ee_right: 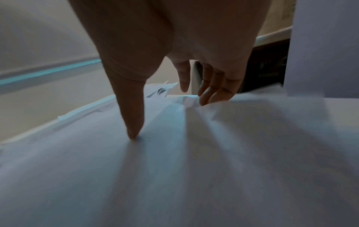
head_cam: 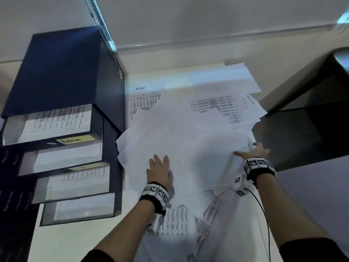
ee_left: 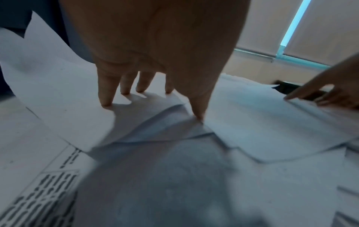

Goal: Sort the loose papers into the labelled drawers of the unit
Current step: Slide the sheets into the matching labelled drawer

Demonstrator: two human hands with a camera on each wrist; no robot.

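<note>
Loose white papers (head_cam: 188, 144) lie in an overlapping heap across the white table. Some are blank side up, some printed; one sheet (head_cam: 140, 88) is headed "Admin". The dark blue drawer unit (head_cam: 62, 72) stands at the left with several drawers pulled out and paper in them; the top one carries a yellow "Admin" label (head_cam: 75, 139). My left hand (head_cam: 159, 167) rests flat on the blank sheets, its straight fingertips (ee_left: 106, 102) pressing the paper (ee_left: 64, 107). My right hand (head_cam: 249, 151) is at the heap's right edge. Its thumb (ee_right: 134, 133) presses down and its fingers (ee_right: 209, 95) touch a rumpled sheet edge (ee_right: 252, 115).
A dark, low piece of furniture (head_cam: 302, 133) borders the table on the right, close to my right hand. A black cable (head_cam: 264, 214) trails from the right wrist. A blind cord (head_cam: 102, 19) hangs above the unit. More printed sheets (head_cam: 177, 220) lie near the front.
</note>
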